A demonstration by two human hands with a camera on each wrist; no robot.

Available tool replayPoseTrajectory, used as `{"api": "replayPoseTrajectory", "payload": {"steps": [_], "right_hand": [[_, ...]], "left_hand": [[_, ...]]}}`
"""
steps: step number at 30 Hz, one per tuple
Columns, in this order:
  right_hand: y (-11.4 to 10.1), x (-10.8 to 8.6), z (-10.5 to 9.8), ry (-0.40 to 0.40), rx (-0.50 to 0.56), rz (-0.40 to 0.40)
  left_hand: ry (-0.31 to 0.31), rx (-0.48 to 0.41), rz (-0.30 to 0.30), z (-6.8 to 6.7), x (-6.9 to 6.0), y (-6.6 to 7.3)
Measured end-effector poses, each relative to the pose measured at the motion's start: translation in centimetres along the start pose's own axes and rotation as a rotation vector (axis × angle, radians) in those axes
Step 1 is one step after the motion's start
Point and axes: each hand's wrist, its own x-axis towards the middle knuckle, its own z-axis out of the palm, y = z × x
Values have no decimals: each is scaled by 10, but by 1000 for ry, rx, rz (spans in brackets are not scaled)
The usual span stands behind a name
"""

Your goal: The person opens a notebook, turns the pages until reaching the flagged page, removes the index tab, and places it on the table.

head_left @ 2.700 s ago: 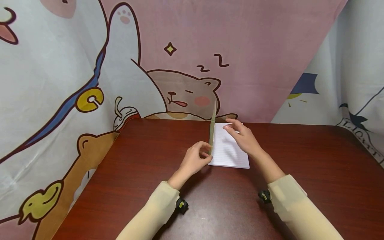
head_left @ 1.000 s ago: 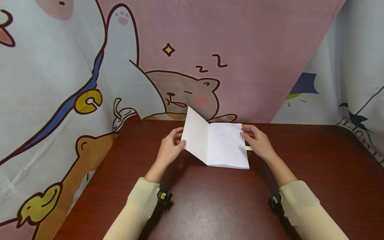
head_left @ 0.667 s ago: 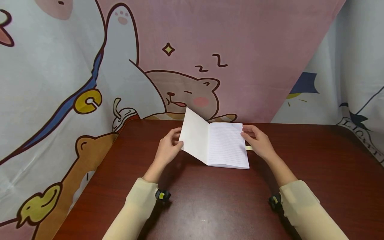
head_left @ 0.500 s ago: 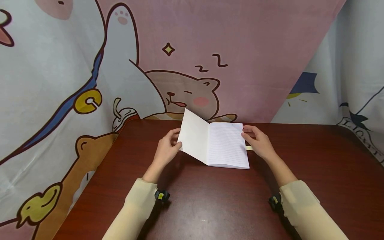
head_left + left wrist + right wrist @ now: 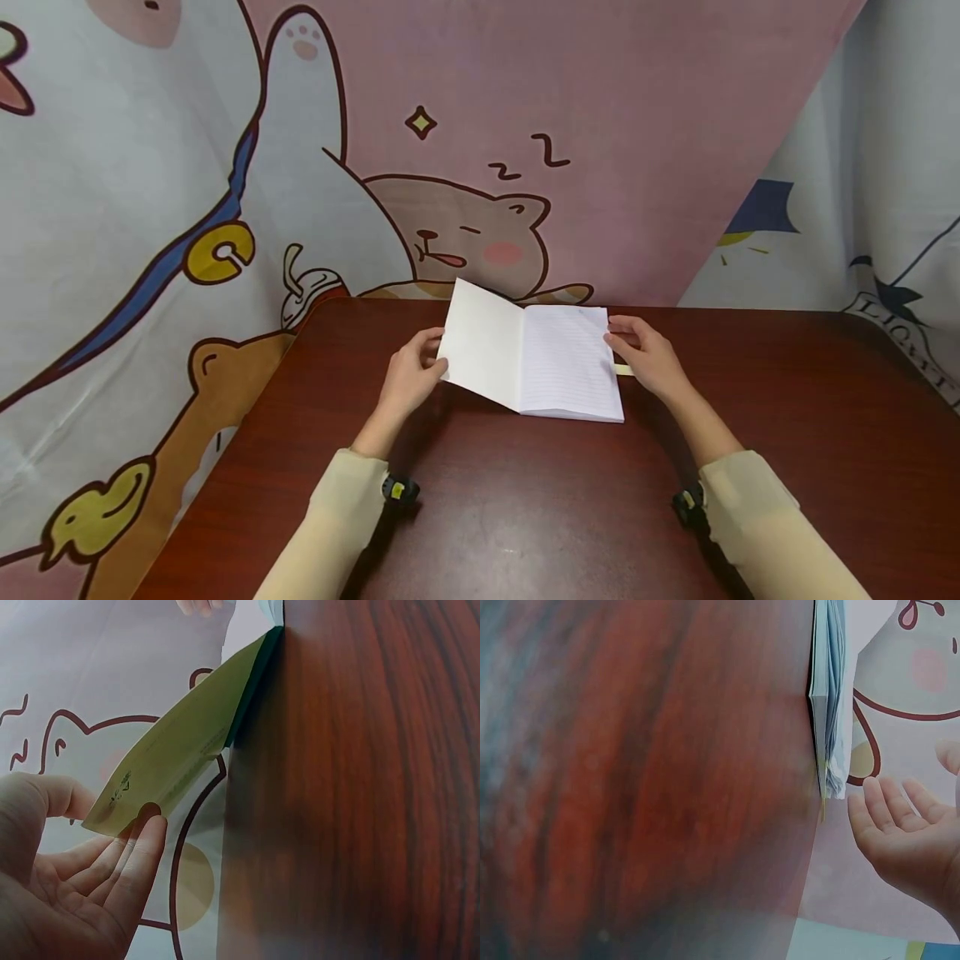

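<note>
An opened notebook (image 5: 568, 367) with white lined pages lies on the table. Its cover (image 5: 483, 346), white inside and yellow-green outside, slants up to the left. My left hand (image 5: 408, 373) pinches the cover's free edge, thumb on the inner face and fingers behind; the left wrist view shows this hand (image 5: 90, 877) at the cover's corner with small dark print. By the right edge of the pages is my right hand (image 5: 648, 360), its fingers loosely bent. In the right wrist view that hand (image 5: 907, 832) holds nothing and is beside the page block (image 5: 829, 705).
A pale yellow strip (image 5: 623, 370) sticks out from the notebook's right side. The dark red-brown wooden table (image 5: 510, 508) spreads around it. Behind the table hangs a cartoon-printed cloth (image 5: 637, 150). Each wrist wears a small black device (image 5: 401, 490).
The left hand has swung the cover from upright over to the left and lower, opening the notebook wider. The right hand moved from above the page to its right edge, then stayed.
</note>
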Motion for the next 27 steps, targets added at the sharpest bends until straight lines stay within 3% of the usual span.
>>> {"api": "replayPoseTrajectory", "payload": {"steps": [27], "right_hand": [[4,2,1,-25,7,23]], "left_hand": [[-3,85,-61,0,5,-30]]}}
